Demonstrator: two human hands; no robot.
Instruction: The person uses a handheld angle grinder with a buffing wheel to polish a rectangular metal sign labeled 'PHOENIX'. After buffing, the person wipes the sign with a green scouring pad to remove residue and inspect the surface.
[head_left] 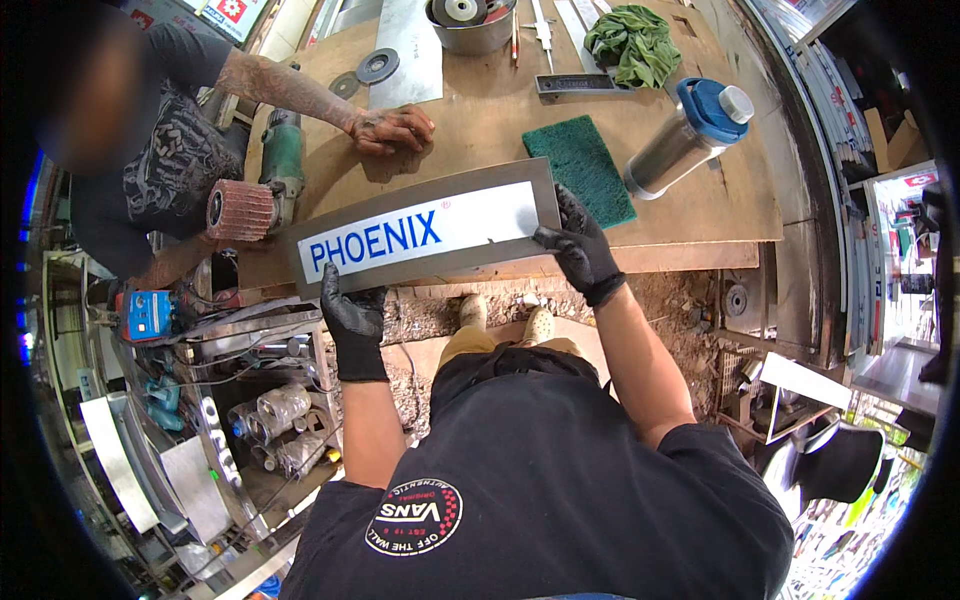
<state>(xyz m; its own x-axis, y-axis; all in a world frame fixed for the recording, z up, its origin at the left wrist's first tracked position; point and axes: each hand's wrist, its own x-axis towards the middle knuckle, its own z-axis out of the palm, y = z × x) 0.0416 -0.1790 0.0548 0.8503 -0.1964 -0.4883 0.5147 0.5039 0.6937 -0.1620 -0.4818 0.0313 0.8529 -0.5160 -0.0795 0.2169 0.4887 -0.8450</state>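
Note:
A long rectangular sign plate, white with blue lettering and a dark grey border, is held tilted over the near edge of the workbench. My left hand, in a black glove, grips its lower left part with the thumb on the front face. At the right end, my right hand, gloved too, pinches the plate's edge. The fingers behind the plate are hidden. Just beyond my right hand lies a green scouring pad, with a blue-lidded bottle standing beside it.
Across to the left, a co-worker's hand rests on the wooden workbench. The co-worker's other hand is by a green power tool with a reddish abrasive drum. Grinding discs, a green cloth and a metal bowl lie farther back.

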